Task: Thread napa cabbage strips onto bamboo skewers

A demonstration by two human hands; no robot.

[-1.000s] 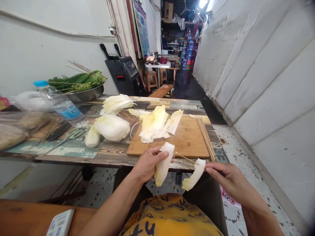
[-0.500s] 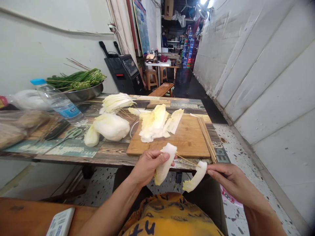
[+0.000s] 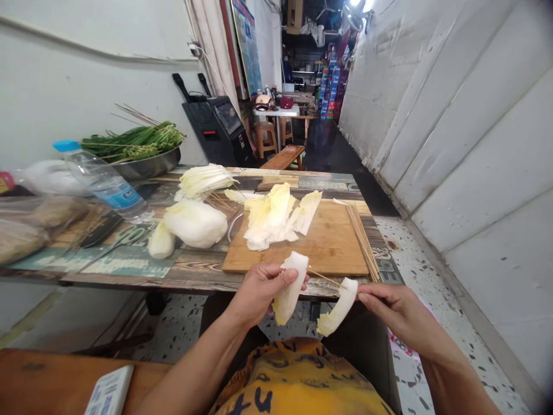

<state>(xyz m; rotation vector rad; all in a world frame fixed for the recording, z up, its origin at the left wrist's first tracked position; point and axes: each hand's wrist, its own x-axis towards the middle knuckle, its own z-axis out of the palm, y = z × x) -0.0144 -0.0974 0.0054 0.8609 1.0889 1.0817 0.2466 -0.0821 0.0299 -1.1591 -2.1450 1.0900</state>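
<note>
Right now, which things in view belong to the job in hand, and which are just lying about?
Belong to the job:
Left hand, holding a napa cabbage leaf
Right hand, holding a bamboo skewer that carries another leaf
Cut leaves on the wooden cutting board
Skewer bundle

Seemingly just lying about:
Water bottle
Scissors
Black screen-fronted unit

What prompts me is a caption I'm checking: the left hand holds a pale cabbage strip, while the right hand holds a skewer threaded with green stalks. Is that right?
What is threaded is wrong: the head view shows a pale cabbage piece on the skewer in the right hand. The left hand does hold a pale cabbage strip.
</note>
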